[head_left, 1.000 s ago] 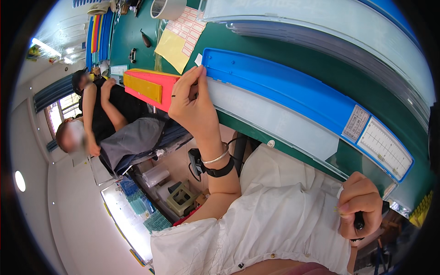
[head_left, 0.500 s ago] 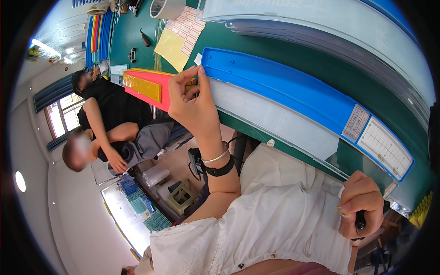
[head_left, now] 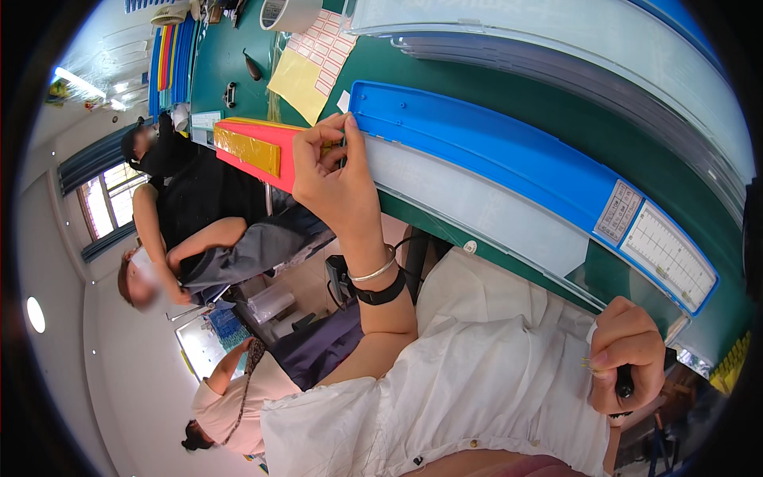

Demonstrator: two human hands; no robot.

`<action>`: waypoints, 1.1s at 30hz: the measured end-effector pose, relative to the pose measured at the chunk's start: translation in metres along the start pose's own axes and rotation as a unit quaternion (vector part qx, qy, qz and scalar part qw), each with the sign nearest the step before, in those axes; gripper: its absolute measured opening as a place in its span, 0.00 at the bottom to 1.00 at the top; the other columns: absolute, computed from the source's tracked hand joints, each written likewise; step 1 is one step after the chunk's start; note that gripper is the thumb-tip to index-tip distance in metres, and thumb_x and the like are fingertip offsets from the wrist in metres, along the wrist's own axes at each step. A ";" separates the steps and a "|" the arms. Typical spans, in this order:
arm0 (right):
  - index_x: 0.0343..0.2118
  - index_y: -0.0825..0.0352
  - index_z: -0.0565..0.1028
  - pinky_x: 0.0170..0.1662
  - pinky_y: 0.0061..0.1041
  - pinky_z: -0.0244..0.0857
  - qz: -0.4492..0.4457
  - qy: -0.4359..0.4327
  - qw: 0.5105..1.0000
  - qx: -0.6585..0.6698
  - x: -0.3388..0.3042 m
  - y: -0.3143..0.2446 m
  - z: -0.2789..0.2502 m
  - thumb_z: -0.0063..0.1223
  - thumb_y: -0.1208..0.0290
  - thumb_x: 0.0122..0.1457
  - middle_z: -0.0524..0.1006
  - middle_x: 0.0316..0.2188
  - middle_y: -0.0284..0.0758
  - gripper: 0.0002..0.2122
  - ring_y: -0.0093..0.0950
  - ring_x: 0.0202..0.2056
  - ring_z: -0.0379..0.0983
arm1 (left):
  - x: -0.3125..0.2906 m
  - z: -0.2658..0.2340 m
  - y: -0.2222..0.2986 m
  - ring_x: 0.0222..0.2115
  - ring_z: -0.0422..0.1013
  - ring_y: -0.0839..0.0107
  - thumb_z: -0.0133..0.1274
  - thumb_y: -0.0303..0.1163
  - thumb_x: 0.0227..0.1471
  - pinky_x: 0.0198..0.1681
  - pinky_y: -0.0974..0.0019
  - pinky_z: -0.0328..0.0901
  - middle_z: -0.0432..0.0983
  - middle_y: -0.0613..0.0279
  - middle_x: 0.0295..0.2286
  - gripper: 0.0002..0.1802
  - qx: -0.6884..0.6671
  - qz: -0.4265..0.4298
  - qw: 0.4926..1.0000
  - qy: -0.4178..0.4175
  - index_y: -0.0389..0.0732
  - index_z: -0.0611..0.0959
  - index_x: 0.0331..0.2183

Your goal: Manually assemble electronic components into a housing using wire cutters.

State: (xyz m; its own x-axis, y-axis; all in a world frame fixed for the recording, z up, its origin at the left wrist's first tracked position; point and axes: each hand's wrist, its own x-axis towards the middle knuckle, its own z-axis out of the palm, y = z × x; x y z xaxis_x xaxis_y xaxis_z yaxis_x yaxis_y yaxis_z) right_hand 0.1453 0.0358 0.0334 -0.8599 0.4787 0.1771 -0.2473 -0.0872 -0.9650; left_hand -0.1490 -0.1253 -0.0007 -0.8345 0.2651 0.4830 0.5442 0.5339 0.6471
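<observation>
A long blue plastic case (head_left: 493, 163) lies across the green table in front of me, with printed label cards at its right end. Its clear, frosted cover (head_left: 469, 199) runs along the near side. The fingers of my left hand (head_left: 338, 175) are bent, and the fingertips pinch the case's left end where cover and blue part meet. By the table's near edge at right, my right hand (head_left: 629, 354) is closed around a tool with a black rounded handle (head_left: 625, 381). Most of that tool is hidden in the fist.
Left of the case lie a red folder-like piece (head_left: 286, 171) and a yellow packet (head_left: 250, 151). Farther back are a label sheet (head_left: 326, 52), a yellow sheet (head_left: 298, 86) and a tape roll (head_left: 292, 14). Clear cases (head_left: 556, 60) are stacked behind. Several people are at the left.
My hands and the case stay nearly still. At the left, the seated people shift their arms and heads, and a person in a pink top has come into view at the lower left.
</observation>
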 end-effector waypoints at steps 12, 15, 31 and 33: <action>0.32 0.67 0.76 0.24 0.27 0.59 0.003 0.011 1.000 -0.009 -0.005 -0.003 -0.002 0.61 0.87 0.42 0.74 0.25 0.36 0.13 0.28 0.20 0.67 | -0.007 0.005 0.007 0.29 0.77 0.80 0.64 0.20 0.51 0.31 0.79 0.71 0.84 0.55 0.32 0.08 0.053 0.037 0.997 -0.037 0.34 0.80 0.33; 0.30 0.69 0.77 0.23 0.28 0.61 -0.029 -0.050 0.997 -0.052 0.010 -0.006 -0.007 0.61 0.84 0.43 0.73 0.25 0.37 0.09 0.30 0.21 0.67 | -0.001 0.008 0.015 0.30 0.79 0.75 0.66 0.20 0.48 0.31 0.74 0.71 0.84 0.59 0.31 0.10 0.118 0.054 0.990 -0.052 0.35 0.82 0.34; 0.34 0.70 0.72 0.32 0.21 0.63 -0.001 0.221 0.798 -0.560 0.001 -0.024 -0.080 0.54 0.89 0.56 0.73 0.30 0.37 0.07 0.29 0.29 0.69 | -0.080 0.070 0.167 0.33 0.78 0.74 0.68 0.15 0.43 0.40 0.74 0.69 0.84 0.57 0.31 0.20 -0.228 0.208 0.875 -0.373 0.35 0.79 0.40; 0.33 0.71 0.71 0.34 0.18 0.63 -0.019 0.205 0.755 -0.623 0.003 -0.022 -0.096 0.54 0.86 0.59 0.73 0.31 0.36 0.05 0.26 0.29 0.67 | -0.084 0.073 0.171 0.33 0.78 0.75 0.67 0.15 0.45 0.40 0.74 0.69 0.84 0.58 0.32 0.20 -0.212 0.210 0.873 -0.385 0.35 0.78 0.40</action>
State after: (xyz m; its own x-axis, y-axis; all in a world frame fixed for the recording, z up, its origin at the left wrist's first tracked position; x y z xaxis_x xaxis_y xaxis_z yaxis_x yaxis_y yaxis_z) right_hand 0.1905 0.1231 0.0363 -0.5890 0.7129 0.3805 0.5630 0.6998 -0.4396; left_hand 0.0082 0.0018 0.0263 -0.2756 0.9146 0.2960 0.6625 -0.0424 0.7479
